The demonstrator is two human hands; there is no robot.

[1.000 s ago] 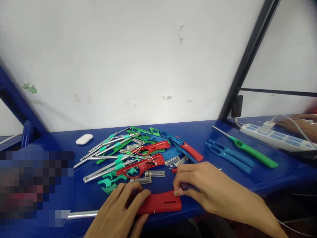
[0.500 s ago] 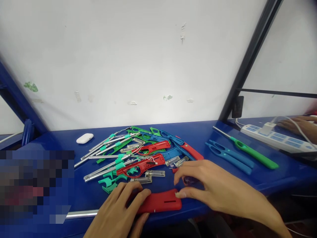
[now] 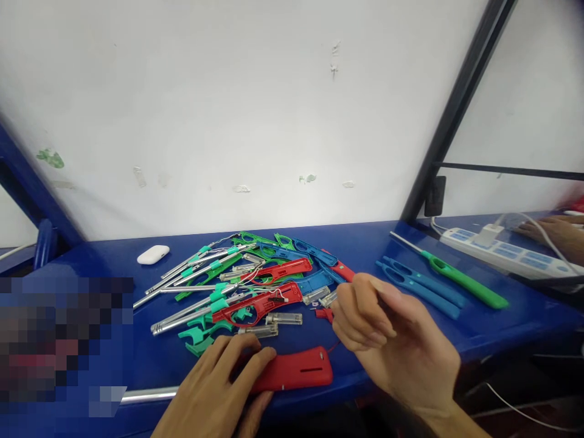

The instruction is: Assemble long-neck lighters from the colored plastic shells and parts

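Observation:
My left hand [image 3: 216, 380] is wrapped round a red gas lighter [image 3: 301, 370] near the table's front edge, pressing it down. The lighter's handle points right, showing a long slot and a small hole near its end, while its metal tube [image 3: 150, 395] sticks out on the left. Just right of the handle, my right hand [image 3: 387, 328] is raised with curled fingers, palm partly turned up. A thin dark line shows between this hand and the handle's end; what the fingers hold is hidden. Beyond the hands lie opened red lighter halves [image 3: 287, 295] and clear fuel tanks [image 3: 285, 318].
Green and blue shells and metal tubes [image 3: 182, 289] fill the pile. On the right are blue shells [image 3: 424, 289] and a green lighter [image 3: 465, 280], with a power strip [image 3: 511, 252] behind. A white earbud case [image 3: 154, 254] lies at left. Another person's hand [image 3: 554, 234] shows far right.
My right hand has rotated from palm down to partly palm up, its fingers curling in and lifting off the lighter's end. My left hand stays on the lighter.

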